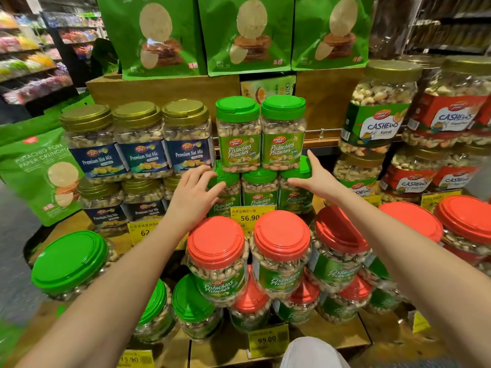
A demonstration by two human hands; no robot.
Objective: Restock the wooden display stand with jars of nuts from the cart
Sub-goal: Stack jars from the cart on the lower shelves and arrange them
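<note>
- Red-lidded jars stood just below both grips.
- Left grip and right grip were released, fingers spread, either side of the stacked green-lidded pistachio jars on the wooden stand.

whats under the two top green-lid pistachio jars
Three more green-lid pistachio jars in a row. The left hand covers part of the left one. A price tag and red-lid jars hide their bases, so what they stand on cannot be seen.
</note>
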